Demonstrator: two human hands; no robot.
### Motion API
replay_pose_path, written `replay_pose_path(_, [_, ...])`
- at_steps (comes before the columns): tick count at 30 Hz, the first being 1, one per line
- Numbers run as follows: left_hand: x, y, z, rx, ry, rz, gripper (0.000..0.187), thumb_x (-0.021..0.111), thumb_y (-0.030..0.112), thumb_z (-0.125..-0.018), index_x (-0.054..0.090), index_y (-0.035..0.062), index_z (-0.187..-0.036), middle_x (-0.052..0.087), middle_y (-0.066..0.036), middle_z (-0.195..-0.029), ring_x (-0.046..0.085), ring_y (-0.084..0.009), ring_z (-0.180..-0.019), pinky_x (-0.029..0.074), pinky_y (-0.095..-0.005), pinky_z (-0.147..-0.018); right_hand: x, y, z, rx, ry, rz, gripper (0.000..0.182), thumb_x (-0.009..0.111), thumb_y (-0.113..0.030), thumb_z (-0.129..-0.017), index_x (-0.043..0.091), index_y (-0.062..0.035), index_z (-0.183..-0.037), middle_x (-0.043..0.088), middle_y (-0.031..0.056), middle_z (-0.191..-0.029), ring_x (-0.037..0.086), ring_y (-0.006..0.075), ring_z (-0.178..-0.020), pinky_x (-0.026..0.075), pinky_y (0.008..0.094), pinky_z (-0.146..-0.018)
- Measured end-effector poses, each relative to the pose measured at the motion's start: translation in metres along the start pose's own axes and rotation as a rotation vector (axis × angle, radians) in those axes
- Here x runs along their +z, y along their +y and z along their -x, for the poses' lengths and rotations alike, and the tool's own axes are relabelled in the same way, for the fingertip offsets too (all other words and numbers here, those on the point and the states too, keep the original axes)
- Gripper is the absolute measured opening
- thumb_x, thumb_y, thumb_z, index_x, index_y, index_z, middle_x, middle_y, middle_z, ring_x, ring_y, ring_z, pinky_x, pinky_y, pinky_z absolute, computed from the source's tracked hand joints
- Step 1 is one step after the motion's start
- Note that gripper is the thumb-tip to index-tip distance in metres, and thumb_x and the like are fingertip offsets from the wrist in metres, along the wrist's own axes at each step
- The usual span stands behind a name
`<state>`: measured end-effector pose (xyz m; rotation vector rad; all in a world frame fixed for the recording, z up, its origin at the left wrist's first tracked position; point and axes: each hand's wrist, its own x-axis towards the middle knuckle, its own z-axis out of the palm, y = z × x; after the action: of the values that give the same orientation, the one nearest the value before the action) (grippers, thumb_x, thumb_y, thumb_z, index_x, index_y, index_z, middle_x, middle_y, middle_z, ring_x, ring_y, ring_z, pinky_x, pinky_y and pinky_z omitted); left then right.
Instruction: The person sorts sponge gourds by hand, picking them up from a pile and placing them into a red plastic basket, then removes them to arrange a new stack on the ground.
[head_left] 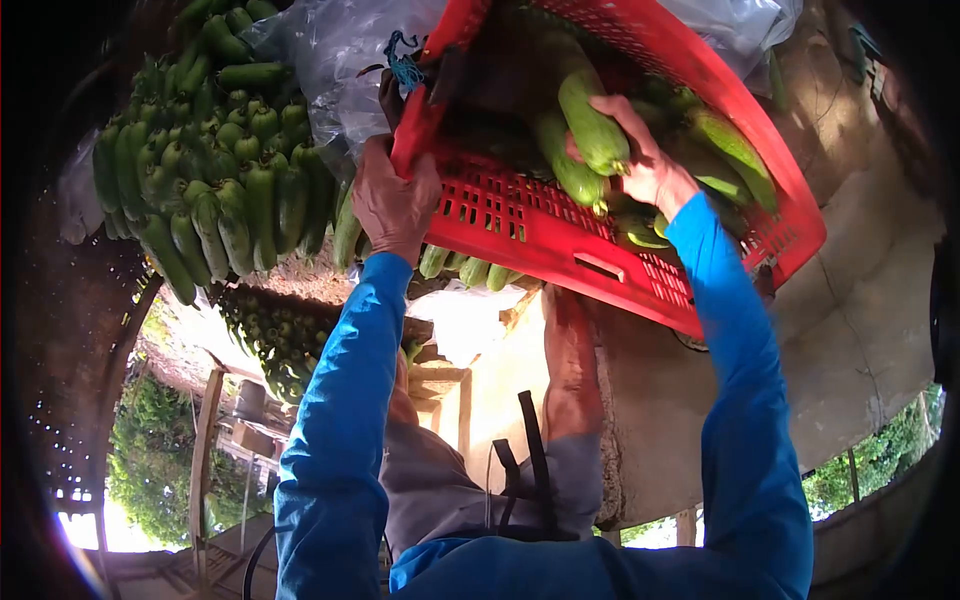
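A red plastic crate [560, 235] is tilted toward me, with several green gourds lying inside. My left hand [392, 200] grips the crate's left corner. Reaching into the crate, my right hand [640, 160] holds a light green gourd [592, 125]. Another gourd [560, 160] lies just beneath it, and more gourds [730, 150] rest against the crate's right wall. Both of my arms wear blue sleeves.
A large heap of green bananas [220, 170] sits to the left of the crate, with more bananas [275, 340] below. Clear plastic sheeting [330, 60] lies behind the crate. A concrete surface [860, 300] is at right, wooden structures and foliage at lower left.
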<state>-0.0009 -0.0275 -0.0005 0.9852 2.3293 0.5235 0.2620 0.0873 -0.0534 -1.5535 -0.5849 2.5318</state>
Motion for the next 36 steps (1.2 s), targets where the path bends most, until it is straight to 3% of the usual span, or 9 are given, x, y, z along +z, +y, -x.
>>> replay_pose_path(6, [0.0,-0.006,-0.002,0.029,-0.032,-0.077,0.038,0.066,0.031,-0.08,0.062,0.0044,-0.108,0.069,-0.023,-0.096,0.065,-0.0459,-0.089,0.05,-0.0508,-0.078,0.003,0.011,0.109,-0.056,-0.289,-0.595,0.057,0.041,-0.061,-0.093,0.061,-0.0075,-0.098,0.05,0.0093,-0.071,0.045,0.0206,-0.068,0.042,0.0378,-0.072])
replay_pose_path(14, [-0.001,-0.008,-0.002,0.122,0.012,-0.011,0.031,0.062,0.028,-0.08,0.057,0.0019,-0.095,0.065,-0.022,-0.093,0.061,-0.0457,-0.088,0.049,-0.0545,-0.078,0.064,0.036,0.214,-0.301,0.187,-0.156,0.059,0.053,-0.058,-0.089,0.06,-0.0005,-0.1,0.055,0.0081,-0.071,0.049,0.0162,-0.063,0.038,0.0299,-0.058])
replay_pose_path(19, [-0.045,-0.027,0.043,0.338,0.103,0.243,0.049,0.06,0.033,-0.089,0.052,0.0024,-0.127,0.058,-0.023,-0.114,0.054,-0.0427,-0.107,0.044,-0.0525,-0.089,0.157,0.053,0.27,-0.227,-0.041,0.097,0.067,0.057,-0.062,-0.084,0.06,0.0018,-0.103,0.058,0.0061,-0.085,0.053,0.0139,-0.072,0.04,0.0289,-0.061])
replay_pose_path(22, [-0.101,-0.058,0.118,0.111,-0.024,0.603,0.047,0.057,0.038,-0.094,0.054,0.0032,-0.127,0.057,-0.02,-0.111,0.055,-0.0379,-0.103,0.044,-0.0456,-0.092,0.227,0.071,0.281,-0.131,-0.018,0.319,0.065,0.049,-0.067,-0.083,0.056,-0.0026,-0.09,0.054,0.007,-0.076,0.047,0.0156,-0.066,0.036,0.0291,-0.059])
replay_pose_path(25, [-0.148,-0.119,0.182,-0.537,-0.657,1.444,0.068,0.04,0.067,-0.096,0.056,0.0116,-0.132,0.059,-0.004,-0.127,0.055,-0.021,-0.113,0.042,-0.038,-0.097,0.274,0.101,0.263,0.214,-0.219,0.324,0.06,0.065,-0.046,-0.084,0.056,-0.0024,-0.125,0.06,0.008,-0.118,0.056,0.0189,-0.106,0.045,0.0345,-0.094])
replay_pose_path(28, [-0.181,-0.149,0.227,-0.751,-0.218,1.813,0.066,0.053,0.058,-0.096,0.042,0.0179,-0.148,0.046,-0.003,-0.148,0.043,-0.0201,-0.134,0.031,-0.0418,-0.113,0.318,0.148,0.211,0.421,-0.265,0.323,0.073,0.069,-0.044,-0.085,0.046,-0.0045,-0.142,0.05,0.0112,-0.14,0.044,0.0187,-0.128,0.035,0.037,-0.109])
replay_pose_path(31, [-0.172,-0.229,0.256,-0.734,0.201,2.082,0.062,0.058,0.051,-0.096,0.043,0.0176,-0.146,0.045,-0.003,-0.148,0.039,-0.0187,-0.137,0.031,-0.0382,-0.114,0.42,0.167,0.164,0.406,-0.587,0.971,0.074,0.065,-0.055,-0.084,0.051,-0.0057,-0.137,0.051,0.0162,-0.138,0.046,0.0225,-0.125,0.036,0.0376,-0.107])
replay_pose_path(33, [-0.19,-0.274,0.258,-0.856,0.273,2.255,0.058,0.059,0.049,-0.095,0.051,0.0143,-0.14,0.054,-0.002,-0.139,0.05,-0.0186,-0.126,0.039,-0.0346,-0.107,0.458,0.201,0.146,0.178,-0.513,1.136,0.07,0.064,-0.054,-0.083,0.054,-0.0005,-0.127,0.063,0.0107,-0.112,0.058,0.0234,-0.103,0.045,0.0371,-0.093])
replay_pose_path(36, [-0.248,-0.318,0.273,-0.874,0.458,2.288,0.064,0.062,0.061,-0.085,0.06,0.0115,-0.126,0.066,-0.007,-0.11,0.062,-0.0194,-0.099,0.051,-0.0353,-0.085,0.518,0.237,0.105,0.453,-0.81,1.418,0.075,0.062,-0.061,-0.082,0.055,0.0006,-0.124,0.065,0.012,-0.107,0.059,0.024,-0.102,0.046,0.0377,-0.091])
